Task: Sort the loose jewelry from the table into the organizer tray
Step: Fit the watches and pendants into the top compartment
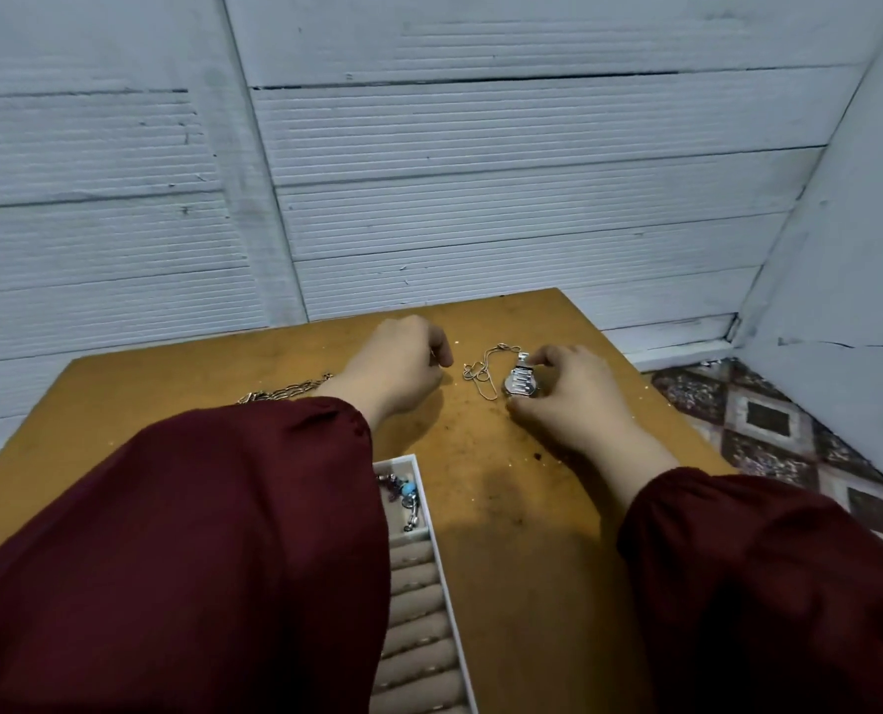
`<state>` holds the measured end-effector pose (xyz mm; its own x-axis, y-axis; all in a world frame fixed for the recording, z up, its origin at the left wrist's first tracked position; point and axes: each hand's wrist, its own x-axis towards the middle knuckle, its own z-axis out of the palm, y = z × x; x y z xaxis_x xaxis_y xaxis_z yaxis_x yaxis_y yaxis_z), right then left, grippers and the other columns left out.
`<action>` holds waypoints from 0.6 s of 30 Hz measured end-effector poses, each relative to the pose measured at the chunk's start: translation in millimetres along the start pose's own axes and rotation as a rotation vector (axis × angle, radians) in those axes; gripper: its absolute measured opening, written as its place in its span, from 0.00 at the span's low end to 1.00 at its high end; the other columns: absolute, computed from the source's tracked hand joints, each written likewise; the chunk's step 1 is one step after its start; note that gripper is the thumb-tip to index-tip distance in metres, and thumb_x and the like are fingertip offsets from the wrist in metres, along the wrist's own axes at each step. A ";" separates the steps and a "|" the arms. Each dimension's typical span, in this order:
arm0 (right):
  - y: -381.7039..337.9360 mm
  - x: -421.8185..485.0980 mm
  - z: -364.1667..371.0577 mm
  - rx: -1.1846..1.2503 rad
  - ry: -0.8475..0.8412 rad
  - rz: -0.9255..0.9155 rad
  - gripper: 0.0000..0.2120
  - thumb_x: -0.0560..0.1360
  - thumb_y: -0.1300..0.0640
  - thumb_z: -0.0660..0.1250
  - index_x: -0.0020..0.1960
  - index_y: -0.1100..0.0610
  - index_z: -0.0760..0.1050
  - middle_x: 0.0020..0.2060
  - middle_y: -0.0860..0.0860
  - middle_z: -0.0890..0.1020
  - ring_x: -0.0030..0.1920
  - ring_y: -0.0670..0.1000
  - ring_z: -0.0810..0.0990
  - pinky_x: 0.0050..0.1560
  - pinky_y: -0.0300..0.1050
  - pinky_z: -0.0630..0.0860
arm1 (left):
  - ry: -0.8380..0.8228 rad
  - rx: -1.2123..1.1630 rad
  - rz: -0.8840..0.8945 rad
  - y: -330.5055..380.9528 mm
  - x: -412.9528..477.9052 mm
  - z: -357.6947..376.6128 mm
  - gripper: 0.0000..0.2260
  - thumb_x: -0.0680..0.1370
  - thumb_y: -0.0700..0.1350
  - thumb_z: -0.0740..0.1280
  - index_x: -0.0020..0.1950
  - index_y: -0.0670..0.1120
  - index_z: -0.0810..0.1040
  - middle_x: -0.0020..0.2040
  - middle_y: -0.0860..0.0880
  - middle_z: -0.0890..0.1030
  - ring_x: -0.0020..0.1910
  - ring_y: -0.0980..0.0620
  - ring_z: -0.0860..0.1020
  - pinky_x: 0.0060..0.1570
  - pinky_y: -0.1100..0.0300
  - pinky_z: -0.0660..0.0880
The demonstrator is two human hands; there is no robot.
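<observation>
from the head view, my right hand (570, 394) is at the far middle of the wooden table (532, 533). its forefinger and thumb are curled round a silver watch (521, 382). the forefinger touches the far end of it by the band and the thumb sits at its near edge, with the watch lying on the wood between them. just left of the watch a thin silver necklace (482, 373) lies in a loose tangle on the table. i cannot tell whether it touches the watch.

my left hand (398, 365) rests on the table left of the necklace and a little apart from it, back of the hand up and fingers curled under. the fingertips are hidden, so i cannot tell whether they pinch anything. behind my left wrist a chunky link chain (287, 390) lies on the wood, partly hidden by my dark red sleeve (197, 533).

the organizer tray (431, 517) is near me at the bottom of the picture, mostly covered by that sleeve. its far compartment holds a beaded bracelet (403, 494) with a blue bead and small charms. nearer to me the tray shows a row of beige ring rolls (418, 610).

beyond the table stands a pale ribbed wall (480, 172), and patterned floor tiles (769, 420) show to the right.
</observation>
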<state>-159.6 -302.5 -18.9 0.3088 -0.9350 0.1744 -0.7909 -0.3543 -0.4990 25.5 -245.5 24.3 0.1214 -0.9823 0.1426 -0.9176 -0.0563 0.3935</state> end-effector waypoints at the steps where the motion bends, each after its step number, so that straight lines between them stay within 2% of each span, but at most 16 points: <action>1: 0.4 1.6 1.5 -0.005 -0.007 -0.002 0.25 0.66 0.46 0.74 0.60 0.52 0.75 0.56 0.53 0.76 0.60 0.57 0.72 0.58 0.45 0.67 | -0.008 0.009 0.009 1.6 2.7 2.7 0.07 0.74 0.37 0.68 0.49 0.46 0.82 0.48 0.47 0.81 0.49 0.49 0.77 0.49 0.58 0.74; 3: 1.5 4.6 5.2 -0.026 -0.007 -0.028 0.27 0.65 0.43 0.74 0.61 0.51 0.74 0.57 0.52 0.76 0.60 0.56 0.71 0.60 0.47 0.68 | -0.023 0.029 0.028 4.4 7.8 8.8 0.08 0.75 0.37 0.67 0.51 0.46 0.82 0.49 0.47 0.81 0.50 0.48 0.77 0.48 0.60 0.72; 7: 6.6 6.3 12.4 -0.038 0.034 -0.070 0.24 0.66 0.41 0.73 0.59 0.50 0.75 0.54 0.49 0.78 0.57 0.54 0.72 0.57 0.49 0.70 | -0.079 0.056 0.039 6.7 17.5 23.6 0.11 0.74 0.37 0.65 0.51 0.49 0.81 0.48 0.48 0.80 0.50 0.48 0.78 0.49 0.59 0.74; 10: 10.0 4.7 17.1 -0.007 0.107 -0.103 0.19 0.67 0.45 0.72 0.54 0.51 0.76 0.50 0.49 0.79 0.54 0.55 0.73 0.54 0.47 0.70 | -0.093 0.057 0.020 6.7 23.1 32.6 0.11 0.73 0.38 0.66 0.51 0.52 0.80 0.49 0.48 0.80 0.49 0.47 0.78 0.49 0.57 0.74; 13: 11.0 3.2 17.8 0.025 0.166 -0.124 0.14 0.68 0.50 0.69 0.51 0.55 0.75 0.44 0.51 0.79 0.48 0.54 0.75 0.45 0.42 0.65 | -0.079 0.047 0.010 6.0 26.2 36.1 0.11 0.74 0.38 0.66 0.53 0.51 0.79 0.49 0.48 0.80 0.49 0.47 0.78 0.49 0.57 0.74; 15: 12.4 2.5 16.1 0.067 0.186 -0.101 0.11 0.70 0.53 0.68 0.50 0.57 0.74 0.43 0.51 0.77 0.44 0.51 0.72 0.42 0.40 0.62 | -0.070 0.043 0.014 5.9 27.2 36.1 0.11 0.74 0.37 0.65 0.53 0.49 0.79 0.49 0.48 0.80 0.49 0.48 0.77 0.49 0.56 0.75; 18: 14.6 1.8 14.8 0.148 0.248 -0.076 0.09 0.71 0.56 0.68 0.49 0.58 0.73 0.43 0.51 0.75 0.44 0.49 0.69 0.40 0.37 0.58 | -0.068 0.044 0.014 6.3 28.6 36.1 0.10 0.74 0.36 0.64 0.51 0.48 0.80 0.47 0.48 0.80 0.48 0.48 0.78 0.47 0.58 0.74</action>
<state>-162.8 -309.1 -38.5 0.2108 -0.8879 0.4089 -0.6796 -0.4338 -0.5916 9.5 -280.5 -1.9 0.0842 -0.9928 0.0852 -0.9350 -0.0492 0.3511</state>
